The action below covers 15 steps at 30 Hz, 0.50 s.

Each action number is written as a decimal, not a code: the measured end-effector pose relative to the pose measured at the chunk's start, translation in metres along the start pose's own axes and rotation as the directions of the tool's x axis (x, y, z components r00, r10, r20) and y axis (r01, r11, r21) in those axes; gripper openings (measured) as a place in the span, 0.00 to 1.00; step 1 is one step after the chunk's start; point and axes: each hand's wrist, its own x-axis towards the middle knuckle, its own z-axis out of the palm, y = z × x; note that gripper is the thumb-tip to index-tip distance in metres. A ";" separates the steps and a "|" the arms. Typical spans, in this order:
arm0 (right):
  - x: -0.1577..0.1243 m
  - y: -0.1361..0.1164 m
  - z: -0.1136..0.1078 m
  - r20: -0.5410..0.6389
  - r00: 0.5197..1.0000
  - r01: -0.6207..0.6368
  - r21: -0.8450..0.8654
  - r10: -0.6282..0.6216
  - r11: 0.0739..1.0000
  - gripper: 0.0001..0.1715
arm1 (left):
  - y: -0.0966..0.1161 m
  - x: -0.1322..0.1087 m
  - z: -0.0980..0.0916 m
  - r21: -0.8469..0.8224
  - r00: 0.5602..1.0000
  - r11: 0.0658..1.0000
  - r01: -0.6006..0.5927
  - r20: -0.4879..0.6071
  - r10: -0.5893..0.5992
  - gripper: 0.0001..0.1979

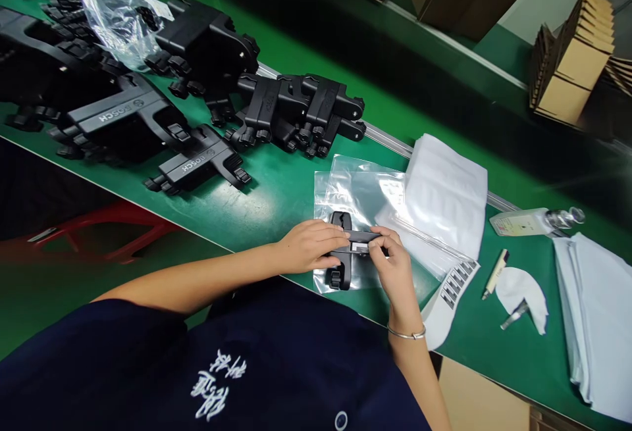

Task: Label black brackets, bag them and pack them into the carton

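A black plastic bracket [342, 261] lies on clear plastic bags [368, 184] near the bench's front edge. My left hand [316, 243] grips the bracket from the left, fingers across its middle and thumb lower down. On the bracket's crosswise part is a small white-and-grey label [360, 247]. My right hand [392, 256] pinches the label's right end with thumb and forefinger, against the bracket; whether the label is fully stuck down I cannot tell. Just right of that hand, a strip of printed labels [457, 286] hangs over the edge.
More black brackets, some marked BOSCH [195, 161], crowd the bench's left side. At right are a stack of plastic bags [447, 187], a clear bottle [523, 222], a marker pen [495, 274], white backing paper [521, 289] and white sheets [600, 326]. Folded cardboard [573, 62] stands beyond.
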 end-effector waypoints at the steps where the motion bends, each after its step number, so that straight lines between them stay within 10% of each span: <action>1: 0.000 0.000 0.001 -0.005 1.000 0.000 -0.003 0.000 1.000 0.13 | 0.000 -0.001 0.000 -0.009 1.000 1.000 0.014 0.016 -0.014 0.19; 15: 0.000 -0.001 0.003 0.009 1.000 -0.010 -0.029 0.010 1.000 0.11 | 0.001 -0.001 0.001 -0.016 0.997 0.998 0.055 0.057 -0.054 0.19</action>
